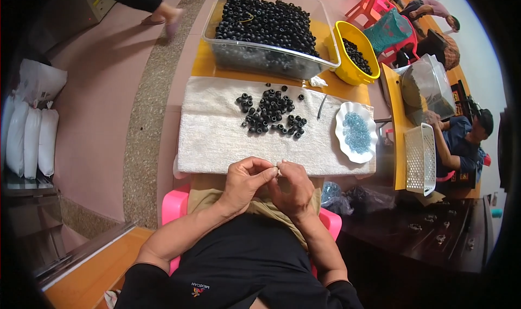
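Observation:
Above my lap, at the front edge of a white towel [211, 146], my left hand [245, 183] and my right hand [293, 187] meet with thumbs and fingertips pinched together. Whatever they hold is too small and covered to make out. Several small black bead-like pieces with round holes [274, 105] lie in a loose pile on the towel, beyond my hands. To the right is a white wavy-rimmed dish [343, 149] of tiny clear blue pieces [356, 132]. A thin dark strip or tool [322, 107] lies between the pile and the dish.
Behind the towel stand a clear plastic bin [260, 59] full of black pieces and a yellow basin [347, 77] with more. A co-worker [467, 138] sits at the right near a white perforated basket [420, 160]. White sacks [32, 141] stand left; someone's foot [171, 18] shows far left.

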